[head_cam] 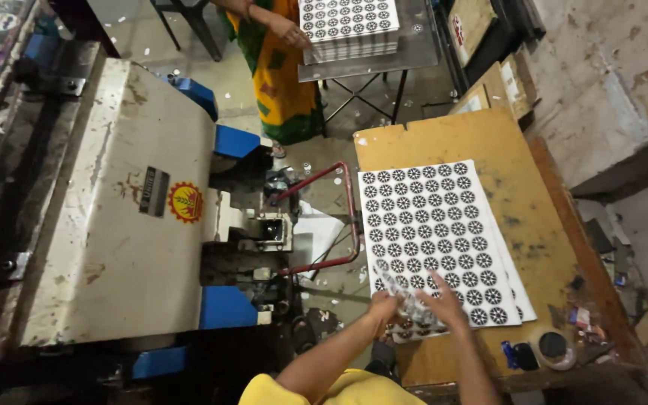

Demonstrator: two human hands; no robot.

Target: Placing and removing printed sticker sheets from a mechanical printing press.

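A stack of white sheets [429,225] printed with rows of black round patterns lies on a brown wooden table [523,217]. My left hand [384,306] grips the stack's near left corner, where the paper looks blurred and lifted. My right hand [444,300] rests flat with spread fingers on the near edge of the top sheet.
A large cream and blue machine [129,217] with a red bar guard [343,217] stands to the left. Another person in yellow and green [283,67] touches a second stack of printed sheets [348,26] on a metal stand. A tape roll [553,349] sits near the table's front corner.
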